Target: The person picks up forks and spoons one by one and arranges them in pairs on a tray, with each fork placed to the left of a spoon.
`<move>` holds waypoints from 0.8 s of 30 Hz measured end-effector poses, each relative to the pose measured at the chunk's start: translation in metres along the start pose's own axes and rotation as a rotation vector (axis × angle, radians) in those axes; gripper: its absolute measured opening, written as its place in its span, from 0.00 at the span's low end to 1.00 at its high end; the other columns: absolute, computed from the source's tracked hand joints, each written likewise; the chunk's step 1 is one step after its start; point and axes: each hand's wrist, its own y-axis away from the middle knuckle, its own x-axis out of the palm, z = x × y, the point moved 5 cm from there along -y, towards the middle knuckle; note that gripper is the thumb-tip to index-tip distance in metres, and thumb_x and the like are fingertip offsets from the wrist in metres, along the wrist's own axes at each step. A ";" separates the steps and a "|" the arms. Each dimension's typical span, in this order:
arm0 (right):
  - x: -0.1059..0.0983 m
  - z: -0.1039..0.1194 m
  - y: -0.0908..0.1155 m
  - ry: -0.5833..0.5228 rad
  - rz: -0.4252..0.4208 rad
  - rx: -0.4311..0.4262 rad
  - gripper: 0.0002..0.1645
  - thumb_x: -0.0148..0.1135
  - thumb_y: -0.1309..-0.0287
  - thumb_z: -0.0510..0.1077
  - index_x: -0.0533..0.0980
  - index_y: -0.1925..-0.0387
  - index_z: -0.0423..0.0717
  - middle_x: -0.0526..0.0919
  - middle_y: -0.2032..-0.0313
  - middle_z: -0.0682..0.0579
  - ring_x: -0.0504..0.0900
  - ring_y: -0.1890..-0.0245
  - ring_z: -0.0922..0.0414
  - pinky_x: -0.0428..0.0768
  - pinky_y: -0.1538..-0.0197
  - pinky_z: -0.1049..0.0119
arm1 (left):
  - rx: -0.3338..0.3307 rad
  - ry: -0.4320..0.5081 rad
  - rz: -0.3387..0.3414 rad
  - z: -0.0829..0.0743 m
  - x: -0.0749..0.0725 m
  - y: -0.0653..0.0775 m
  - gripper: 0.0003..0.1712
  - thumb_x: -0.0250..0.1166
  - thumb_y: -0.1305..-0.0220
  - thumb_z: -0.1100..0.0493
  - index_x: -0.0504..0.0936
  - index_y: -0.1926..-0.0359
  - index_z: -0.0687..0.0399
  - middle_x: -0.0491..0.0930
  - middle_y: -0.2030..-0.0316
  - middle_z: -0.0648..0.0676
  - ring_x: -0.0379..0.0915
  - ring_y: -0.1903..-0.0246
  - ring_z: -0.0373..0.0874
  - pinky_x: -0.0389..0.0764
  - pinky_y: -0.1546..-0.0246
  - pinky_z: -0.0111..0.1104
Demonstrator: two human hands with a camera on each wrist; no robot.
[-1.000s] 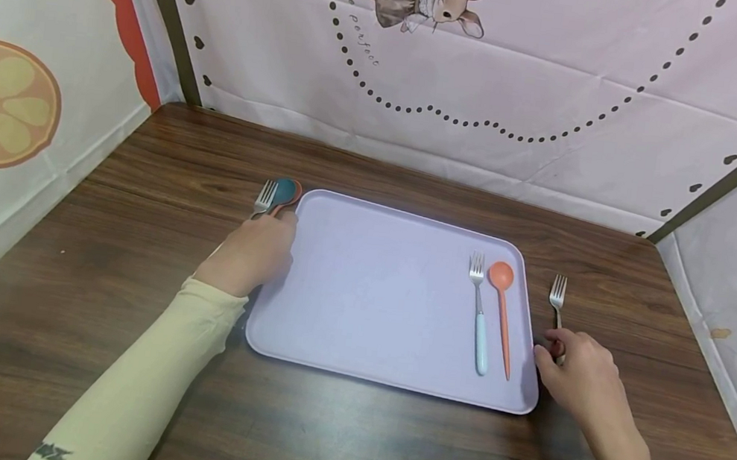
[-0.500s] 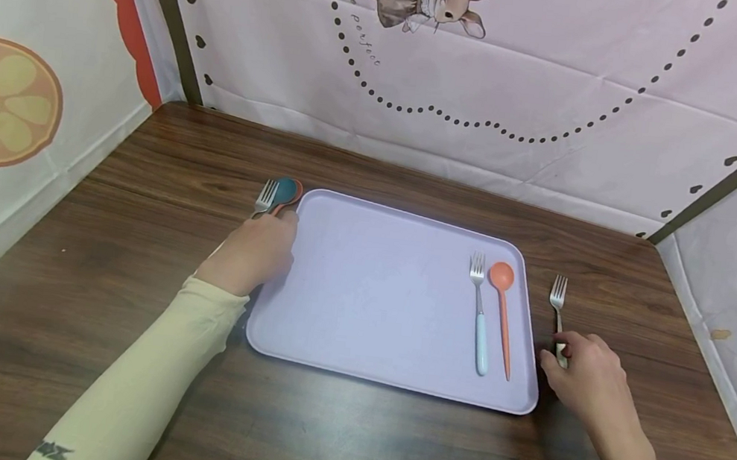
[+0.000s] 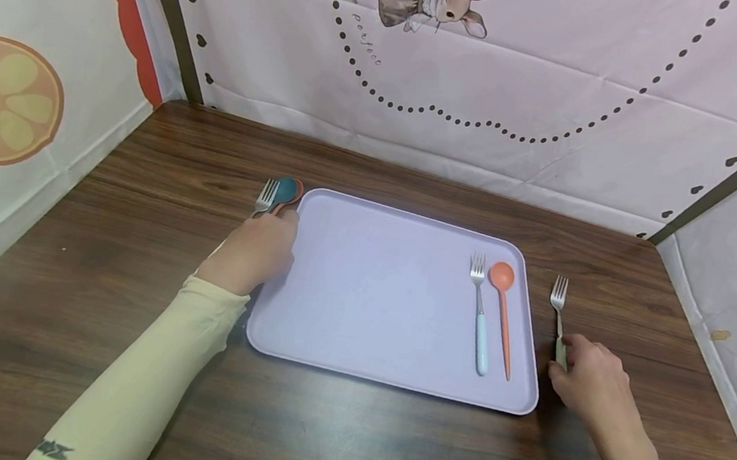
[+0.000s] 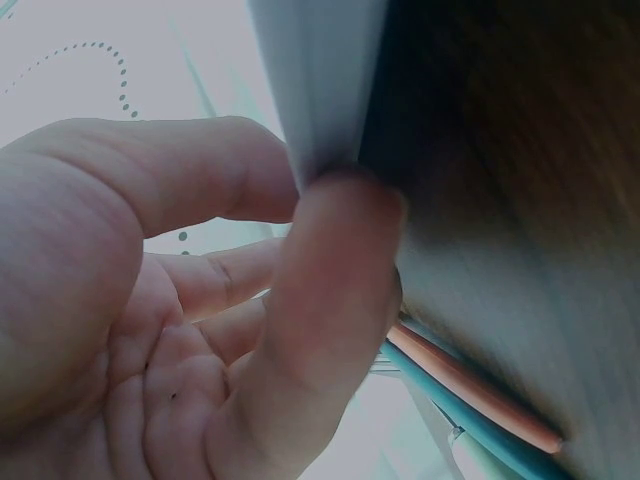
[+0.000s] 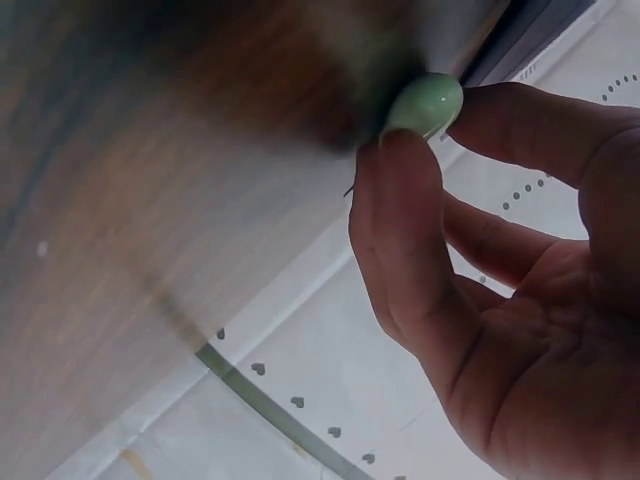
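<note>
My left hand [image 3: 255, 248] grips the left rim of a lilac tray [image 3: 375, 291]; in the left wrist view thumb and forefinger close on the tray's edge [image 4: 325, 90]. Just beyond that hand, beside the tray, lie a fork [image 3: 265, 197], a teal spoon [image 3: 286, 190] and an orange spoon [image 3: 297, 191], their handles mostly hidden in the head view. To the right of the tray, my right hand [image 3: 596, 377] pinches the pale green handle [image 5: 428, 105] of a fork [image 3: 559, 295] between thumb and fingers. That fork lies along the tabletop, tines away from me.
Inside the tray, near its right side, a fork with a light blue handle [image 3: 481, 343] lies beside an orange spoon [image 3: 501, 276]. The dark wooden table [image 3: 320, 435] meets a printed cloth wall [image 3: 527, 67] at the back, with more cloth at both sides.
My right hand has shifted slightly right, its thumb and fingers coming onto the fork's handle. The left hand, the tray and the cutlery stay where they were.
</note>
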 end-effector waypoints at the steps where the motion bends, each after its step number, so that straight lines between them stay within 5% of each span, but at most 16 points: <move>1: 0.000 0.000 0.000 -0.001 0.012 0.002 0.26 0.63 0.55 0.39 0.71 0.55 0.26 0.78 0.70 0.36 0.75 0.69 0.43 0.74 0.70 0.43 | 0.002 0.000 -0.002 0.000 0.000 0.000 0.05 0.48 0.44 0.69 0.66 0.65 0.65 0.69 0.79 0.60 0.67 0.81 0.53 0.72 0.81 0.43; 24: 0.001 0.000 0.001 -0.005 0.029 0.027 0.26 0.60 0.56 0.38 0.70 0.54 0.26 0.78 0.74 0.42 0.73 0.75 0.48 0.73 0.73 0.47 | -0.001 -0.010 0.005 -0.001 0.000 0.000 0.05 0.50 0.44 0.69 0.66 0.65 0.65 0.69 0.78 0.60 0.67 0.80 0.53 0.72 0.80 0.43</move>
